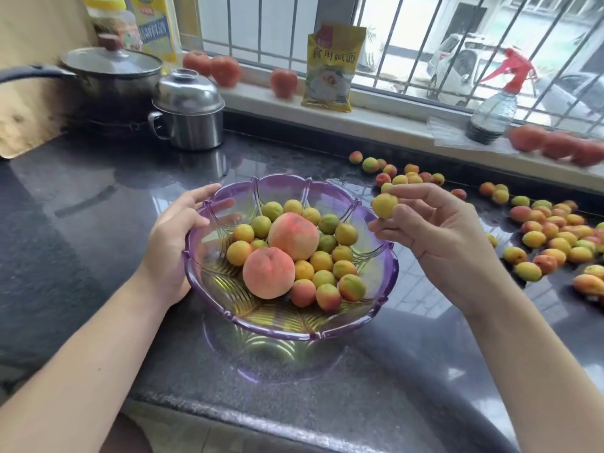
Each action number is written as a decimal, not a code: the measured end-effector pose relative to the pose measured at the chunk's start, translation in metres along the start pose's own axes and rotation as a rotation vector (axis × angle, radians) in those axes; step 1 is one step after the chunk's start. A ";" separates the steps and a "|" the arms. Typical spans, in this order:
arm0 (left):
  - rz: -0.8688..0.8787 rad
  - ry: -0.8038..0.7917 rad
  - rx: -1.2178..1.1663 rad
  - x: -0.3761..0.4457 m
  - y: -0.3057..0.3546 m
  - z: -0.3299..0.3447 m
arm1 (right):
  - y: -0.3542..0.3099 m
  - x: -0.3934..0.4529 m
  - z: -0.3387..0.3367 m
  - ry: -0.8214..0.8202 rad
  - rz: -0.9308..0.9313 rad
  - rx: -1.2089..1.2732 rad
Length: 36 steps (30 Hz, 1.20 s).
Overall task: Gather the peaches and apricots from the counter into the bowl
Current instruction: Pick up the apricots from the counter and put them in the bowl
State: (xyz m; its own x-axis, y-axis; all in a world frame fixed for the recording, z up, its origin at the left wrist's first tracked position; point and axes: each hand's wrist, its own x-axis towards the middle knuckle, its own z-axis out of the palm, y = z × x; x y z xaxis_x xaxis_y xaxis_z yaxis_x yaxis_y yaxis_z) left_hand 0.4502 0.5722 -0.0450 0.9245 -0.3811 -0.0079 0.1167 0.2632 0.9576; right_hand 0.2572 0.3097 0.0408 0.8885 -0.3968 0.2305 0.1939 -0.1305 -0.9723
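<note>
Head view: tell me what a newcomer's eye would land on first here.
The purple scalloped bowl at the centre of the dark counter, holding two big peaches on a heap of small apricots. The left hand grips its left rim, and the right hand pinches a yellow apricot beside the bowl's right rim. To the right, many more loose apricots lie scattered on the counter.

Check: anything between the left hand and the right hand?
Head view: the purple bowl sits between them, holding two peaches and many apricots. The left hand holds its rim; the right hand pinches an apricot beside it.
</note>
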 end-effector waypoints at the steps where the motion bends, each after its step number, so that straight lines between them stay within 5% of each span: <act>1: -0.001 0.003 0.003 0.000 0.000 0.000 | -0.006 -0.001 0.004 -0.037 0.001 0.000; 6: -0.002 0.001 0.015 -0.001 0.001 0.000 | -0.026 -0.004 0.024 -0.289 0.188 -0.174; 11: -0.013 0.010 0.013 -0.001 0.001 0.000 | -0.032 -0.006 0.054 -0.528 0.192 -0.635; 15: -0.020 0.013 0.007 -0.002 0.002 0.002 | -0.033 -0.006 0.072 -0.584 0.159 -0.959; 19: -0.017 0.016 0.015 -0.003 0.003 0.003 | -0.030 -0.012 0.087 -0.699 0.219 -1.029; 28: -0.015 0.011 0.032 -0.005 0.005 0.003 | -0.018 -0.013 0.091 -0.626 0.164 -1.212; 36: -0.014 0.009 0.034 -0.005 0.004 0.003 | -0.020 -0.009 0.088 -0.736 0.112 -1.301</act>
State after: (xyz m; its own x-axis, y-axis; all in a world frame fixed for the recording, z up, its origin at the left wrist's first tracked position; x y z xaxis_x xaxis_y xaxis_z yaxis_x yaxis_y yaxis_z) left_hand 0.4450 0.5726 -0.0399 0.9262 -0.3763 -0.0237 0.1171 0.2275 0.9667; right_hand 0.2819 0.3957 0.0546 0.9549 0.0233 -0.2961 -0.0314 -0.9834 -0.1788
